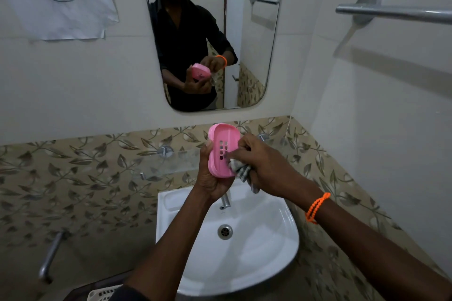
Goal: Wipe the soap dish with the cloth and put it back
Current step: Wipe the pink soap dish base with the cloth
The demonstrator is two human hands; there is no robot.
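Soap dish wiping, seen above a white sink (269, 247) that stands below a wall mirror (254, 39). Left hand (210, 176) grips the pink soap dish (221, 148) from behind, holding it tilted on edge over the basin. Right hand (259, 161), orange bracelet (316, 206) at its wrist, is clenched around a checked cloth (241, 170) pressed to the dish's lower inside.

Soap dish (223, 150) above sink (256, 259), cloth (241, 170) at its right
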